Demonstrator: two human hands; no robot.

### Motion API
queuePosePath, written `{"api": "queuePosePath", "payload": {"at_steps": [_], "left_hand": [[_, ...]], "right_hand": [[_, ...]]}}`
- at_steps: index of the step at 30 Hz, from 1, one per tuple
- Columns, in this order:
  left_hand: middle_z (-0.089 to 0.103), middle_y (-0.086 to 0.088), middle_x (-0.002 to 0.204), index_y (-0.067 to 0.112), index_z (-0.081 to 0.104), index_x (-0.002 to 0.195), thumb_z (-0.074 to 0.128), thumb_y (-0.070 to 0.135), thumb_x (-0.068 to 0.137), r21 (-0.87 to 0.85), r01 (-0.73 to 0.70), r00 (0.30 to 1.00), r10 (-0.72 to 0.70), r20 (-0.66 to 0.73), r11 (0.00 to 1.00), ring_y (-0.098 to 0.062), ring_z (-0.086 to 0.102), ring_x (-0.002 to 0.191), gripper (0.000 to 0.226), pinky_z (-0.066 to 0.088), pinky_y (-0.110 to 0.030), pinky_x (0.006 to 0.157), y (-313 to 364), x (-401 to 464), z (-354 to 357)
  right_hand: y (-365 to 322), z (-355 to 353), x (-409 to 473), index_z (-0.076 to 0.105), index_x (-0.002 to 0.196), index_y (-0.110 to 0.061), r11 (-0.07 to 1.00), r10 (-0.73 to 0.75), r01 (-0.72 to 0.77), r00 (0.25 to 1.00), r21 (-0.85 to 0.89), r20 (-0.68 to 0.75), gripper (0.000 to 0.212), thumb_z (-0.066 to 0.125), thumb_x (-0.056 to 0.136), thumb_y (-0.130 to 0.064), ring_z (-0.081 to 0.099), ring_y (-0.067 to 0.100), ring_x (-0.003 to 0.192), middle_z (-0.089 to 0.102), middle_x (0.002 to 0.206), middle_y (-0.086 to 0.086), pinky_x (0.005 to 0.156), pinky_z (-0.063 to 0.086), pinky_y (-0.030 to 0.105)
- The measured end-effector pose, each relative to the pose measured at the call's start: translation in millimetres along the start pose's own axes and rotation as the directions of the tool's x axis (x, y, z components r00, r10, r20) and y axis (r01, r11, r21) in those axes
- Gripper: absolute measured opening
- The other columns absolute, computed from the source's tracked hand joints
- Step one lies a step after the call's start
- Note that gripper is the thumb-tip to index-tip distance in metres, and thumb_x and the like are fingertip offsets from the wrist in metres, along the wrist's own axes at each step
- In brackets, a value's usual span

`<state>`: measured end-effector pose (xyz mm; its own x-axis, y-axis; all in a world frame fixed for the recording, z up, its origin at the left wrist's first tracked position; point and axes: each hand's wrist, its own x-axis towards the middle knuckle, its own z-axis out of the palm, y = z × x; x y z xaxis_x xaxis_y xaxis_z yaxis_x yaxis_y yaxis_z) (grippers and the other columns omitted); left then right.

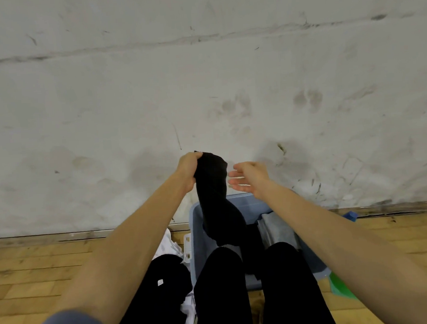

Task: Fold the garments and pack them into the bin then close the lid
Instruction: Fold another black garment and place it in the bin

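- The left hand (188, 171) has a tight grip on the top of a black garment (213, 187) and holds it up in the air in front of the wall (201, 74).
- The black garment hangs down in a twist, and its bottom end goes into the blue bin (200, 236).
- The right hand (250, 175) is open, with the fingers spread out. It holds nothing. It is just beside the black garment, not touching it.
- A grey garment (275, 229) already lies in the bin, on the right side. It looks folded, so I think some packing is done.
- A pile of clothes (165, 279), black and white, lies on the wooden floor (38, 270) to the left of the bin. I think these are not folded yet.
- The bin is open. A white clip (187, 247) sticks out on its left edge.
- I cannot see the lid for sure.
- So there is a lot left: fold the black one, fold the pile, pack them all, then shut the lid.
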<state>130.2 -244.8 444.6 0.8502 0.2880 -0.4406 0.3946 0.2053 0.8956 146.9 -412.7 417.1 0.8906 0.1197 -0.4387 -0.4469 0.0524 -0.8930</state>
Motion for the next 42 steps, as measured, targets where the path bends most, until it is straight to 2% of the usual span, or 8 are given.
{"api": "queuePosePath", "payload": {"at_steps": [3,6,11,14,17,26,33,42], "left_hand": [[0.067,-0.004,0.084,0.012,0.063,0.081,0.048,0.019,0.094,0.122,-0.110,0.994,0.107,0.036,0.986,-0.019,0.063,0.082,0.021,0.046,-0.029,0.072,18,-5,-5],[0.060,0.002,0.072,0.016,0.059,0.073,0.047,0.020,0.092,0.194,-0.219,0.974,0.201,0.107,0.956,-0.014,0.057,0.070,0.023,0.041,-0.026,0.065,36,-9,-8],[0.057,0.007,0.069,0.017,0.058,0.071,0.045,0.017,0.092,0.273,-0.322,0.941,0.273,0.202,0.907,-0.006,0.054,0.061,0.025,0.039,-0.020,0.058,52,-19,-10],[0.057,0.006,0.070,0.015,0.058,0.072,0.045,0.018,0.092,0.306,-0.355,0.930,0.298,0.216,0.883,-0.008,0.054,0.063,0.023,0.040,-0.020,0.060,50,-22,-17],[0.057,0.003,0.074,0.014,0.057,0.079,0.045,0.021,0.097,0.321,-0.378,0.924,0.333,0.187,0.868,-0.012,0.056,0.069,0.023,0.042,-0.024,0.065,45,-21,-32],[0.061,0.003,0.099,0.016,0.057,0.105,0.033,0.028,0.106,0.318,-0.483,0.857,0.515,-0.019,0.816,-0.013,0.057,0.092,0.027,0.050,-0.030,0.081,3,-23,-61],[0.060,0.002,0.095,0.009,0.057,0.104,0.034,0.030,0.105,0.366,-0.558,0.760,0.635,-0.135,0.745,-0.008,0.055,0.085,0.031,0.045,-0.021,0.074,4,-20,-46],[0.059,0.003,0.096,0.012,0.056,0.105,0.032,0.032,0.107,0.228,-0.492,0.835,0.530,-0.151,0.840,-0.006,0.056,0.088,0.032,0.045,-0.018,0.074,-15,3,-39]], "right_hand": [[6,-13,9,0.050,0.133,-0.011,0.963,-0.099,0.100,0.995,-0.252,0.016,0.043,0.061,0.091,-0.009,0.067,0.027,0.090,0.062,0.113,0.013,0.075,0.060,0.038],[9,-21,18,0.021,0.153,-0.022,0.777,-0.236,0.299,0.954,-0.554,0.184,0.091,0.078,0.082,-0.025,0.042,0.030,0.132,0.034,0.148,0.011,0.107,0.042,0.046],[3,-22,23,-0.002,0.156,-0.022,0.657,-0.270,0.443,0.894,-0.611,0.358,0.123,0.087,0.071,-0.029,0.017,0.026,0.147,0.015,0.160,0.006,0.119,0.022,0.047],[2,-32,17,0.038,0.146,-0.016,0.783,-0.207,0.388,0.900,-0.487,0.384,0.085,0.084,0.074,-0.011,0.053,0.022,0.124,0.053,0.137,0.008,0.110,0.040,0.043],[1,-49,12,0.071,0.101,-0.001,0.811,-0.191,0.355,0.912,-0.466,0.364,0.026,0.079,0.077,-0.003,0.068,0.022,0.090,0.072,0.099,0.016,0.097,0.051,0.049],[-41,-66,-17,0.067,0.110,0.006,0.932,-0.258,0.319,0.918,-0.172,0.301,0.029,0.071,0.088,-0.013,0.071,0.027,0.099,0.073,0.103,0.013,0.086,0.056,0.034],[-61,-54,-21,0.064,0.104,-0.008,0.874,-0.427,0.450,0.892,-0.182,0.151,0.018,0.055,0.099,-0.023,0.066,0.021,0.092,0.068,0.099,0.007,0.085,0.058,0.036],[-39,-51,6,0.051,0.112,-0.022,0.837,-0.397,0.366,0.918,-0.406,0.010,0.030,0.036,0.102,-0.046,0.063,0.027,0.100,0.062,0.108,0.005,0.080,0.058,0.044]]}}
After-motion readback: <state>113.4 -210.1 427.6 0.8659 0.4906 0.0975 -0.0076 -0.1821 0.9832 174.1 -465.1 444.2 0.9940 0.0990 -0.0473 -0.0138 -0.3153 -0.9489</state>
